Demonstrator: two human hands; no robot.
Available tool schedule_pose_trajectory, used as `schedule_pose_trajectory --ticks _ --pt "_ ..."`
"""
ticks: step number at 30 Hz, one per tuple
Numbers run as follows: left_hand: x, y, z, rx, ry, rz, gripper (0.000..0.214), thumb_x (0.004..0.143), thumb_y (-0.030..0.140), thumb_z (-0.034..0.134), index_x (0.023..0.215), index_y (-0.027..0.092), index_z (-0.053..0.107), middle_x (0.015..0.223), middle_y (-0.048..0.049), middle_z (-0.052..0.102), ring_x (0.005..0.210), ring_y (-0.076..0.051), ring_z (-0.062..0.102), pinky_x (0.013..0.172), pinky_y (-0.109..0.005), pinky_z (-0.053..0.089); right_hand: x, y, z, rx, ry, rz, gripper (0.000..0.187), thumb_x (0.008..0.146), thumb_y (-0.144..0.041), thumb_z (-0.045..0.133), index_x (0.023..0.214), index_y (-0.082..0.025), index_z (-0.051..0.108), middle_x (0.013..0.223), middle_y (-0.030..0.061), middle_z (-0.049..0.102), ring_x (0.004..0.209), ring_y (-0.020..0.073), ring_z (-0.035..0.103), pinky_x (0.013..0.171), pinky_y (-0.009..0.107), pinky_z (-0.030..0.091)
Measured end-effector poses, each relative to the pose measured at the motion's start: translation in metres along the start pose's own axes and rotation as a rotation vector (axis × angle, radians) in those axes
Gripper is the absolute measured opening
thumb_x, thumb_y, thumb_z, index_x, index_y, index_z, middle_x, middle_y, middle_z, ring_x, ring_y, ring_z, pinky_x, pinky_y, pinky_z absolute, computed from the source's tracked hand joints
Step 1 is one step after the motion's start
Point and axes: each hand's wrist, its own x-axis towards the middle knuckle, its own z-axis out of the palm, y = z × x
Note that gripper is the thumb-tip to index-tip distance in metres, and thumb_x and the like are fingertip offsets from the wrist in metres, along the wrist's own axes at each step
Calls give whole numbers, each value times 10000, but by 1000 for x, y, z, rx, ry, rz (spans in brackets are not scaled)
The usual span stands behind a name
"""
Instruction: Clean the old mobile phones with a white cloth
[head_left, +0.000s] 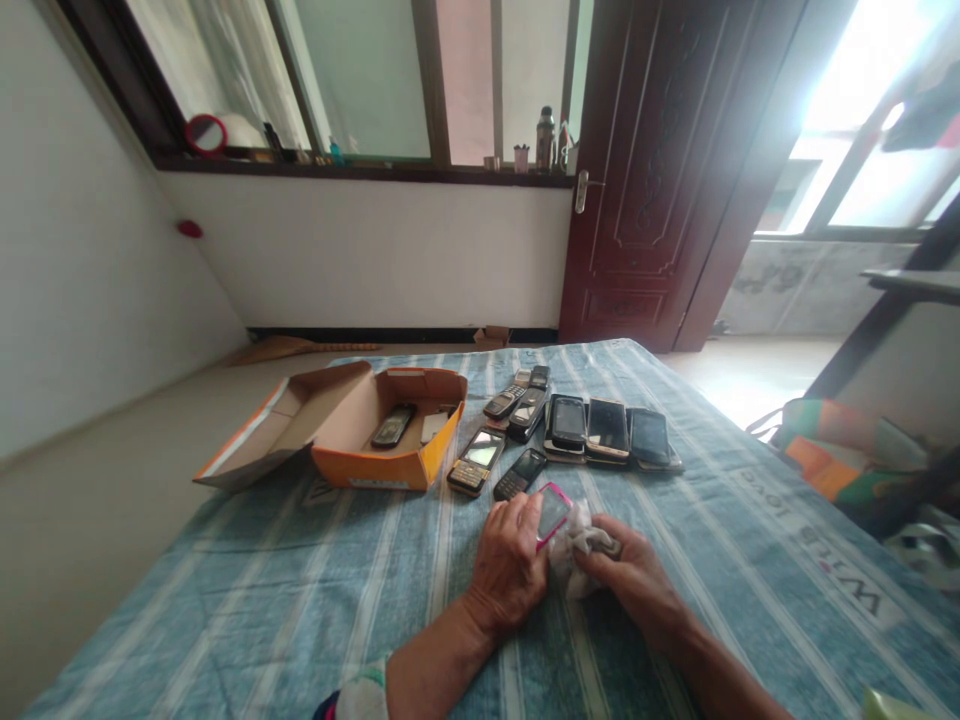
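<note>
My left hand (511, 550) is closed round a pink-edged mobile phone (553, 513), its greyish screen facing up. In my right hand (637, 565) a crumpled white tissue (576, 550) is pinched between thumb and fingers, touching or very close to the phone's lower right edge. Just beyond my left hand lies a dark keypad phone (520, 474). Left of that rests a gold-and-black keypad phone (477, 462). Several touchscreen phones lie in a row to the right, among them a black one (568, 421) and a white-and-gold one (607, 430).
An open orange cardboard box (386, 470) stands at the left with a dark phone (393, 426) inside. More keypad phones (527, 412) are heaped beyond the middle. Everything lies on a blue striped bedspread (300, 600). A dark red door (652, 180) stands behind.
</note>
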Motion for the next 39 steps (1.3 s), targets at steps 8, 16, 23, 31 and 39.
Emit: schedule_pose_trajectory --ticks 8,16,23,31,39 --pt "14 4 -4 66 -61 -62 471 756 196 650 1206 166 512 1077 -97 653 999 -263 617 920 -427 499 2 -1 1 -18 -2 -5 303 739 -438 717 808 -154 638 692 -10 538 628 123 465 566 228 382" --pt "22 5 -4 102 -84 -91 524 734 266 726 1198 125 529 1075 -133 662 992 -287 628 906 -458 493 -2 -4 1 -54 7 -1 312 731 -449 716 804 -154 645 685 -8 544 630 129 474 564 231 380" --pt "19 -7 3 39 64 -35 448 790 315 669 1178 129 543 1100 -144 661 1006 -299 626 875 -454 517 0 -1 0 -40 2 -5 331 733 -462 722 814 -148 652 690 -5 555 629 128 480 566 231 389" --pt "45 -29 -3 91 -7 -152 370 805 138 592 1173 117 556 1150 -148 652 1076 -273 607 962 -405 482 -1 -5 1 -45 3 9 365 724 -499 725 801 -149 656 683 -2 549 627 134 484 557 233 392" --pt "54 -35 -9 86 -118 -187 396 799 154 634 1184 135 544 1102 -129 692 1045 -275 639 1030 -504 370 -1 -6 0 -45 7 22 381 707 -511 728 804 -149 660 677 -2 542 626 134 470 559 235 386"
